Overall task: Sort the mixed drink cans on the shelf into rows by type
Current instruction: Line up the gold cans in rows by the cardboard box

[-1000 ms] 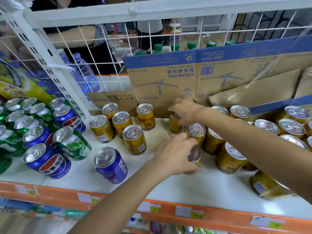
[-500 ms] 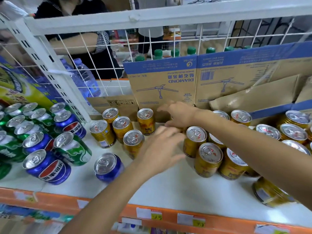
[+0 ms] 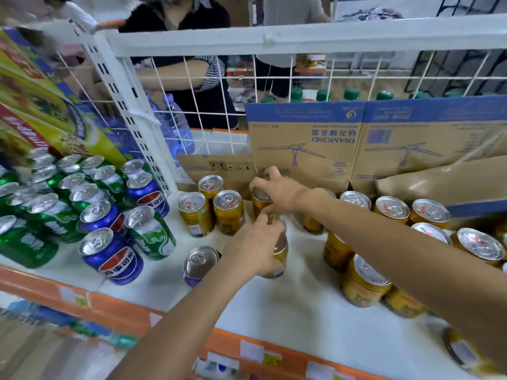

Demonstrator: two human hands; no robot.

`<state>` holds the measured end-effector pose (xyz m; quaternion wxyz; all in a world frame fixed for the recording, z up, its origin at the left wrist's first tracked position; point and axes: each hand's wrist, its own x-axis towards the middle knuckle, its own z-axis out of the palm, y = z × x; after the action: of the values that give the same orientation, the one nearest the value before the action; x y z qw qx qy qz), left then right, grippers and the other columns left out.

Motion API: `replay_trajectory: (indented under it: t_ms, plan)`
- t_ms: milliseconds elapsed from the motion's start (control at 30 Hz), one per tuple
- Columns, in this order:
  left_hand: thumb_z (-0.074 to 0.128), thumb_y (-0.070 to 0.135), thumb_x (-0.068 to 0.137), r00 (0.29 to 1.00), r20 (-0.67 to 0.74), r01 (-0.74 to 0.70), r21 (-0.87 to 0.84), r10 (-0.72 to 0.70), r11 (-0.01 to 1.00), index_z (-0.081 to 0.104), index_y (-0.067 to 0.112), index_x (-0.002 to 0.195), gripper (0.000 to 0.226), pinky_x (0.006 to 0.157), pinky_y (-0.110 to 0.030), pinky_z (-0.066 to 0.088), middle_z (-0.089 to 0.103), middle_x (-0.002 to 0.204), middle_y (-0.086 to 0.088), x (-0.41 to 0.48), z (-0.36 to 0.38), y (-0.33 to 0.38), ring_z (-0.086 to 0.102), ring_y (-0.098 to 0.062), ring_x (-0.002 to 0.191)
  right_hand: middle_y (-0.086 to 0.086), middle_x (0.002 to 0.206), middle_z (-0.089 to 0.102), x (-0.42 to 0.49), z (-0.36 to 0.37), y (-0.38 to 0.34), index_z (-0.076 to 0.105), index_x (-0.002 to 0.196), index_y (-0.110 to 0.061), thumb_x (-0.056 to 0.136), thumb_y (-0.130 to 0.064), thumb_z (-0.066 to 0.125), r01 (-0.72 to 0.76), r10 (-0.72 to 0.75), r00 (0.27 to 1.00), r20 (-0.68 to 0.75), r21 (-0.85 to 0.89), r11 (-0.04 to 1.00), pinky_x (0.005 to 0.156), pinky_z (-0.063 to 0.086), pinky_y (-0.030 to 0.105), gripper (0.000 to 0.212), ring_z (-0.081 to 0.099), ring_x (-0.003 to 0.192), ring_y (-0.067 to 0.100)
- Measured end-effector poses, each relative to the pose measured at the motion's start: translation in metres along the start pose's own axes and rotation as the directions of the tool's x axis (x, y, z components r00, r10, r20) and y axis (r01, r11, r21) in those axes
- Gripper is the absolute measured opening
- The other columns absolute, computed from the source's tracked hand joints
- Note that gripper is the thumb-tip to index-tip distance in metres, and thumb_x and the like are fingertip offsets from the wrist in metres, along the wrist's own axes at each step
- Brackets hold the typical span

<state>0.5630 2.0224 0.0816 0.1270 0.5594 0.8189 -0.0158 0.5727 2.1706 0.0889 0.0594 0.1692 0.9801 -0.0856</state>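
Several gold cans stand on the white shelf (image 3: pixel 301 311). My left hand (image 3: pixel 255 248) grips one gold can (image 3: pixel 278 256) from above in the middle. Behind it, my right hand (image 3: pixel 279 190) curls over the top of another gold can (image 3: pixel 260 201) near the cardboard. Three gold cans (image 3: pixel 196 212) stand in a group to the left of my hands. More gold cans (image 3: pixel 362 281) crowd the right side under my right forearm. A blue can (image 3: pixel 199 264) stands just left of my left wrist. Blue cola cans (image 3: pixel 112 256) and green cans (image 3: pixel 149 231) fill the left.
A white upright post (image 3: pixel 129 116) and wire grid back the shelf. Cardboard boxes (image 3: pixel 304 144) stand behind the gold cans. The orange shelf lip (image 3: pixel 115 305) carries price labels. People stand beyond the grid.
Both hands have shifted left; my left hand now grips a gold can, and my right hand has closed over the can at the back. The camera has moved closer.
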Motion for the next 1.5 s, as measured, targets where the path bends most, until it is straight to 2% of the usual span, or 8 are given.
replay_trajectory:
  t_ms: [200, 533, 767, 867, 967, 1100, 1333, 1500]
  plan:
    - [0.080, 0.035, 0.065, 0.965, -0.015, -0.259, -0.221, 0.262, 0.940, 0.041, 0.027, 0.131, 0.077, 0.088, -0.038, 0.047, 0.046, 0.121, -0.005, -0.005, 0.014, 0.049, 0.051, -0.031, 0.111, 0.008, 0.127, 0.042, -0.019, -0.020, -0.007, 0.031, 0.133, -0.026, 0.078, -0.031, 0.074, 0.104, -0.095, 0.991, 0.095, -0.100, 0.990, 0.079, 0.047, 0.038, 0.070, 0.055, 0.107, 0.033]
    - [0.073, 0.037, 0.077, 0.948, -0.105, -0.317, -0.330, 0.300, 0.889, 0.037, 0.026, 0.134, 0.068, 0.098, -0.036, 0.041, 0.036, 0.137, 0.001, -0.019, 0.019, 0.048, 0.045, -0.027, 0.122, 0.004, 0.131, 0.042, -0.068, -0.026, 0.004, 0.045, 0.133, -0.037, 0.086, -0.029, 0.060, 0.084, -0.022, 0.979, 0.202, -0.302, 0.950, 0.074, 0.037, 0.032, 0.051, 0.051, 0.116, 0.029]
    - [0.060, 0.037, 0.087, 0.952, -0.303, -0.112, -0.209, 0.044, 0.972, 0.055, 0.028, 0.121, 0.036, 0.087, -0.032, 0.043, 0.059, 0.113, 0.000, -0.018, -0.027, -0.027, 0.054, -0.020, 0.109, 0.008, 0.129, 0.048, -0.054, -0.028, 0.000, 0.048, 0.132, -0.024, 0.089, -0.046, 0.056, 0.053, -0.012, 0.992, 0.125, -0.331, 0.942, 0.088, 0.041, 0.037, 0.049, 0.042, 0.120, 0.030]
    - [0.062, 0.036, 0.086, 0.918, -0.362, 0.108, -0.166, -0.162, 0.980, 0.054, 0.027, 0.124, 0.041, 0.088, -0.036, 0.044, 0.056, 0.120, -0.005, -0.011, -0.038, -0.072, 0.054, -0.027, 0.111, 0.011, 0.133, 0.047, -0.027, -0.025, -0.010, 0.039, 0.138, -0.020, 0.088, -0.046, 0.059, 0.050, -0.046, 0.998, 0.030, -0.140, 0.989, 0.086, 0.041, 0.035, 0.060, 0.047, 0.120, 0.031]
    - [0.066, 0.040, 0.084, 0.915, -0.241, 0.305, -0.110, -0.323, 0.946, 0.040, 0.021, 0.138, 0.063, 0.099, -0.043, 0.042, 0.045, 0.133, -0.015, 0.005, -0.039, -0.113, 0.048, -0.035, 0.121, 0.012, 0.141, 0.041, 0.004, -0.014, -0.031, 0.030, 0.145, -0.018, 0.084, -0.041, 0.066, 0.103, -0.106, 0.994, 0.036, 0.069, 0.992, 0.103, 0.039, 0.040, 0.075, 0.041, 0.129, 0.031]
    - [0.072, 0.034, 0.079, 0.943, -0.058, 0.315, -0.164, -0.328, 0.935, 0.028, 0.014, 0.142, 0.079, 0.101, -0.041, 0.039, 0.038, 0.140, -0.018, 0.020, -0.025, -0.137, 0.040, -0.035, 0.128, 0.011, 0.147, 0.031, 0.025, 0.009, -0.055, 0.021, 0.149, -0.023, 0.079, -0.032, 0.071, 0.135, -0.155, 0.983, 0.094, 0.192, 0.972, 0.109, 0.032, 0.041, 0.086, 0.031, 0.135, 0.028]
    - [0.080, 0.035, 0.068, 0.945, -0.054, 0.311, -0.147, -0.321, 0.939, 0.027, 0.017, 0.138, 0.090, 0.094, -0.040, 0.042, 0.045, 0.130, -0.014, 0.019, -0.027, -0.133, 0.049, -0.032, 0.119, 0.012, 0.122, 0.038, 0.015, -0.003, -0.044, 0.032, 0.134, -0.029, 0.080, -0.026, 0.070, -0.015, 0.008, 0.998, 0.068, 0.093, 0.996, 0.080, 0.047, 0.038, 0.066, 0.055, 0.104, 0.039]
    - [0.081, 0.043, 0.068, 0.993, 0.058, 0.107, -0.065, -0.103, 0.992, 0.047, 0.016, 0.127, 0.073, 0.093, -0.031, 0.042, 0.052, 0.127, -0.009, 0.020, -0.039, -0.082, 0.050, -0.026, 0.118, 0.011, 0.125, 0.040, -0.012, -0.023, -0.017, 0.035, 0.135, -0.027, 0.082, -0.026, 0.066, -0.130, 0.130, 0.992, -0.004, -0.117, 0.985, 0.071, 0.043, 0.038, 0.062, 0.055, 0.107, 0.036]
